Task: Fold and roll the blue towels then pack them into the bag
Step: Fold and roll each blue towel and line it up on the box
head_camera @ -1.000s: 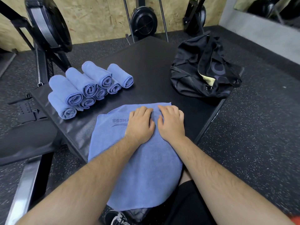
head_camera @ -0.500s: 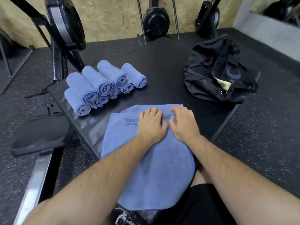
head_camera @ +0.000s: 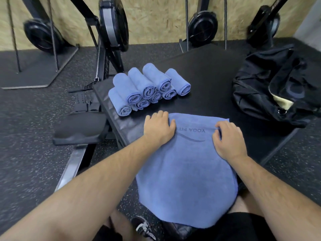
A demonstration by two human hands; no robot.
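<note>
Together a moment ago, the hands now sit apart at the far edge of the towel [head_camera: 187,171] — left hand [head_camera: 159,126] pressing flat, right hand [head_camera: 229,139] pinching cloth — likely starting the roll.

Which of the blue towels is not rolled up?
The towel with the YOGA print, spread flat with the left hand and right hand on it; all the others sit as tight rolls in a stack beyond it.

Cam pos: on person's head, wide-angle.
Facing: fwd & down.
Range: close above flat towel [head_camera: 186,171]; wall [head_camera: 156,23] far.
</note>
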